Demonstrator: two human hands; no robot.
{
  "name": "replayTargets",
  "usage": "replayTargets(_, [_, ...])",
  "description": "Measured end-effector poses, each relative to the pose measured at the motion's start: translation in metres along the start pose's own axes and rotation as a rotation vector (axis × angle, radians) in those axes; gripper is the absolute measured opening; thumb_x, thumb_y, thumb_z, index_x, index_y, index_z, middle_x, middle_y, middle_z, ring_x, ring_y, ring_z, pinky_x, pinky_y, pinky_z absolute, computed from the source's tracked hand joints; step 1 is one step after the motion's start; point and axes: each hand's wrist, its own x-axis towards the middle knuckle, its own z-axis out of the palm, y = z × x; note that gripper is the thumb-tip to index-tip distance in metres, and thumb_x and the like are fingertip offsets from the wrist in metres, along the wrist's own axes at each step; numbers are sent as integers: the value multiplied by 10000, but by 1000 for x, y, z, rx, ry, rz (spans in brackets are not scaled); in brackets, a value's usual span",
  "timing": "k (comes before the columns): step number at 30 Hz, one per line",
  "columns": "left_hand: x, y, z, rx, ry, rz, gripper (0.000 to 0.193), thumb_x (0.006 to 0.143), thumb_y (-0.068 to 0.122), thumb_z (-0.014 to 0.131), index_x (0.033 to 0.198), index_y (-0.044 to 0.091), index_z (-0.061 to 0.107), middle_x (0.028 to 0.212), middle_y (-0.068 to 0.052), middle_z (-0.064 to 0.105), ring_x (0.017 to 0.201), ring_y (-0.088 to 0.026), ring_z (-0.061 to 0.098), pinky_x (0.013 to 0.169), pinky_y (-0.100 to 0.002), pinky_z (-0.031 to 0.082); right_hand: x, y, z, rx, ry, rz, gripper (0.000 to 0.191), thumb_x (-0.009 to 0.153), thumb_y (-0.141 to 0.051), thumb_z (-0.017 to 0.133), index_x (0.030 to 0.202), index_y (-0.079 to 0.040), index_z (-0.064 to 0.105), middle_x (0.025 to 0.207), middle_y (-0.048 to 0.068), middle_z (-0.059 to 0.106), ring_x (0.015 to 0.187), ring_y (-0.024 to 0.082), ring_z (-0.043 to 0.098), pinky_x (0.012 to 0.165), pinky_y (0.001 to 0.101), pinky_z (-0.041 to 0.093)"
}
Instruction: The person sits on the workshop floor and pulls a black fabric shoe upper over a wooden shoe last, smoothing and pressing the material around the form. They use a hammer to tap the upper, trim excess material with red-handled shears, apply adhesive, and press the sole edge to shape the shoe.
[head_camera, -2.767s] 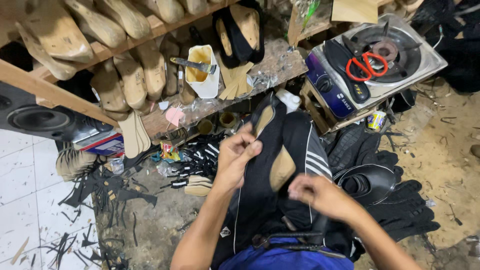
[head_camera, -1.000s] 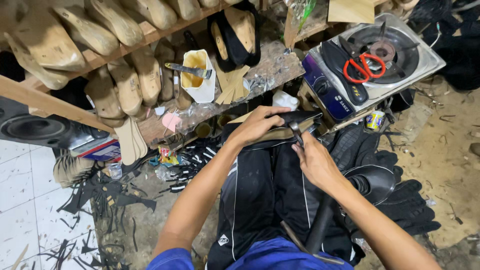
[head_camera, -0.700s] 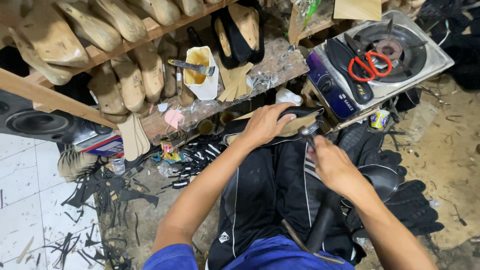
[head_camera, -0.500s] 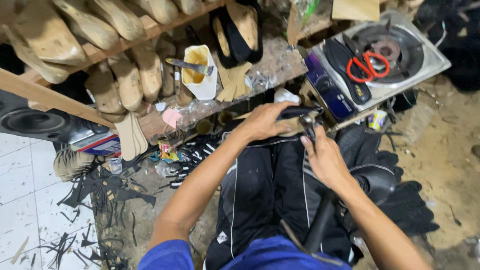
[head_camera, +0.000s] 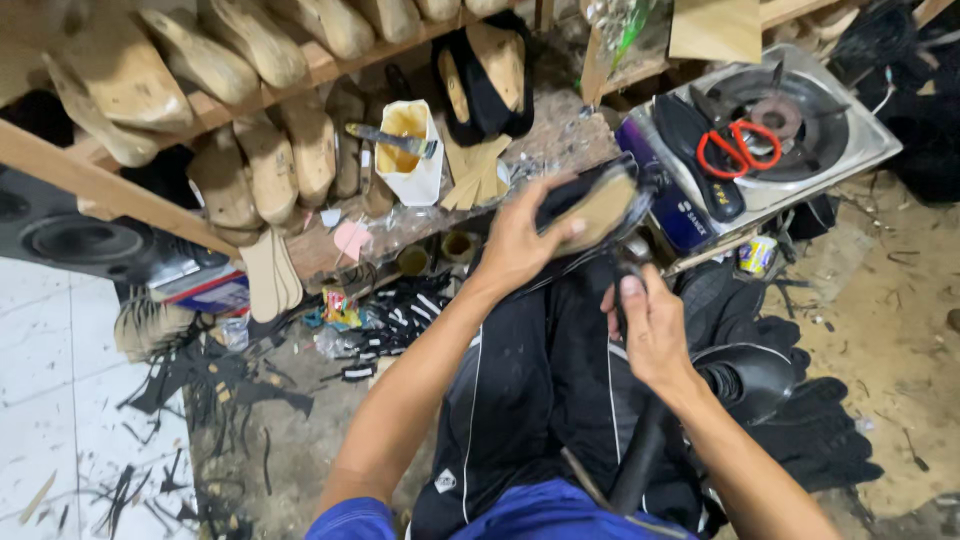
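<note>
My left hand (head_camera: 525, 240) grips a shoe on a wooden last (head_camera: 598, 208), sole side up, with black upper material wrapped around its tan bottom. It is held above my lap, over black trousers with white stripes. Just below the shoe's toe end, my right hand (head_camera: 648, 325) is closed around a dark metal tool (head_camera: 630, 262) whose head touches the shoe's edge. What kind of tool it is I cannot tell. A black tube-like stand (head_camera: 735, 375) rises beside my right forearm.
Wooden shoe lasts (head_camera: 255, 150) fill the shelves at the top left. A white glue cup with a brush (head_camera: 410, 150) stands on the bench. Right of it is a gas stove (head_camera: 790, 130) with red-handled scissors (head_camera: 738, 150). Black scraps litter the floor (head_camera: 200, 400); a speaker (head_camera: 85, 240) sits left.
Both hands went from my lap up to the shoe. Since half a second ago the shoe has tilted up, showing its tan sole, and my right hand has dropped slightly below it.
</note>
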Motion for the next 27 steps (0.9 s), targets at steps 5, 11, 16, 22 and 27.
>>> replayTargets(5, [-46,34,-32,-717,635,-134,634,785,-6,830,1303,85,476,1221,-35,619,1137,-150,627,980,-316,552,-6,-14,-4,235,-128,205,189,1023,-213,548,1012,-28,513,828,39,623,573,135,592,468,299,503])
replayTargets(11, [-115,31,-64,-256,436,-532,465,744,-6,884,1124,-2,617,1022,-84,729,953,-167,685,883,-303,561,-14,-21,11,10,-522,350,180,993,-175,596,1008,-9,528,796,140,684,626,182,694,582,327,563])
replayTargets(16, [-134,31,-76,-59,283,-381,351,868,39,809,1204,13,713,1145,-105,761,1055,-161,692,975,-311,534,-25,-34,43,-126,-652,17,284,961,-168,626,1189,-3,591,1070,94,758,1001,185,727,900,318,529])
replayTargets(22, [-143,51,-71,82,278,-208,402,823,-19,809,1211,-7,707,1257,-172,743,1175,-246,722,1068,-360,509,-26,-71,51,-255,-686,51,305,954,-228,641,1185,-29,630,1029,113,766,993,227,728,894,337,530])
replayTargets(27, [-147,52,-64,17,279,-172,396,835,-54,776,1217,11,694,1272,-165,725,1208,-267,713,1057,-342,544,-38,-80,50,-515,-680,556,297,1048,-293,568,1178,-31,521,903,204,691,816,391,746,764,427,571])
